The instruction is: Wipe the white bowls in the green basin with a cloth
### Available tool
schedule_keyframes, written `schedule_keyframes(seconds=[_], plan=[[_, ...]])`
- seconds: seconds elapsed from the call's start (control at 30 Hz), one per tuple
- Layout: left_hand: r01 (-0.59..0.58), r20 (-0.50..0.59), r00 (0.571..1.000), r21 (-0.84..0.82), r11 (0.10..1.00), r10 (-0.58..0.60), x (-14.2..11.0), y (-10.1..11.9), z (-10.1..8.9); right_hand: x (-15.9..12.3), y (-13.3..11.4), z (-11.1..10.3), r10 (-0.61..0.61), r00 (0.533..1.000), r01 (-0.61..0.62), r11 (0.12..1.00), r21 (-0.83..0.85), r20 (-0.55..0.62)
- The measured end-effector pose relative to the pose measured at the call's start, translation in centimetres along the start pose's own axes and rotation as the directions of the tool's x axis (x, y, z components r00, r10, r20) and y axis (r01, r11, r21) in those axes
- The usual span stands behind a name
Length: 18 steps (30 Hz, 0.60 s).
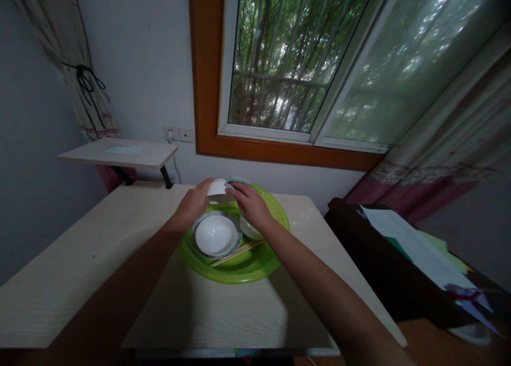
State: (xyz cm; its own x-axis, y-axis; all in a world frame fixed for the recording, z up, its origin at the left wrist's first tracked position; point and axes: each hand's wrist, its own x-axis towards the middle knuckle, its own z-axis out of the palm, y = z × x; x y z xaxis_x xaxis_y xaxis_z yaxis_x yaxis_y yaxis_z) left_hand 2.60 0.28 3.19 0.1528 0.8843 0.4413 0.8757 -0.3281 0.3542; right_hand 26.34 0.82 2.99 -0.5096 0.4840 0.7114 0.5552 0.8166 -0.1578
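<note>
My left hand (195, 202) grips a white bowl (217, 187) by its left side, tilted above the far part of a green basin (239, 276). Against the bowl's right side, my right hand (248, 200) is closed on a grey cloth (231, 185). Inside the basin, a white bowl (215, 235) sits on a grey-rimmed plate (200, 249). Another white bowl (249, 230) is partly covered by my right hand and wrist. Wooden chopsticks (236, 253) lie slanted across the basin, in front of the bowls. Something greyish behind the right hand is mostly hidden.
The basin stands on a pale wooden table (96, 259). A small raised shelf (120, 152) is at the back left, near a wall socket (178, 134). Behind is a window (295, 63). A dark brown piece of furniture (367, 249) with papers stands at the right.
</note>
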Motion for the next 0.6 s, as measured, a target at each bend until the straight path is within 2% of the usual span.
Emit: schedule_keyframes(seconds=[0.33,0.6], plan=[[0.007,0.014,1.000,0.014,1.000,-0.007,0.00,0.00,-0.02,0.03,-0.10,-0.07,-0.020,1.000,0.020,0.999,-0.025,-0.002],[-0.007,0.003,1.000,-0.020,1.000,0.007,-0.04,-0.06,-0.11,-0.06,0.14,0.12,-0.049,0.998,0.048,0.999,-0.006,-0.050]])
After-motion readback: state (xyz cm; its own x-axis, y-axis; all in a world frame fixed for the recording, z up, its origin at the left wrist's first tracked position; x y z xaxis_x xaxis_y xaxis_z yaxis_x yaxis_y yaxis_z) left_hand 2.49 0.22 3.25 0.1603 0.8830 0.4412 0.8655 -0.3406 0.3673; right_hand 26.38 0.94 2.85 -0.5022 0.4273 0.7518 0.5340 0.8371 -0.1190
